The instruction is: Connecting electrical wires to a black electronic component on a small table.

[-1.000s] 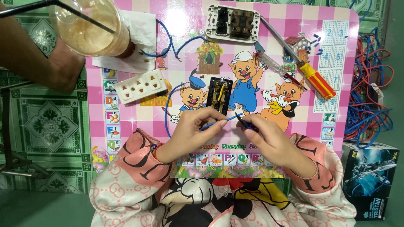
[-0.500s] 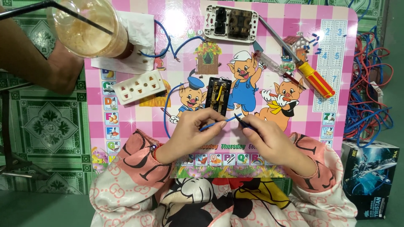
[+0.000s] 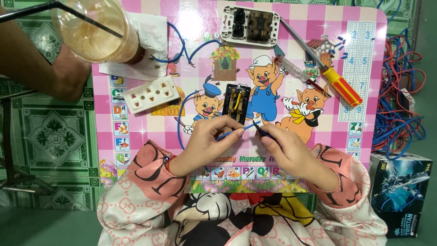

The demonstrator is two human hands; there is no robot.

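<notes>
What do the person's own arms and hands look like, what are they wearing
Both hands, left hand and right hand, are bare, no gloves. Both arms wear loose pink-and-cream patterned sleeves with gathered cuffs at the wrists. A thin red band shows at the left wrist.

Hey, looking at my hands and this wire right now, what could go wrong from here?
1. The left hand pinches a thin blue wire while the right hand holds a dark tool against its tip; a slip might nick a finger.
2. The drink cup another person's hand holds sits above the white socket; a spill might wet it.
3. The screwdriver lies near the table edge and may roll off.
</notes>
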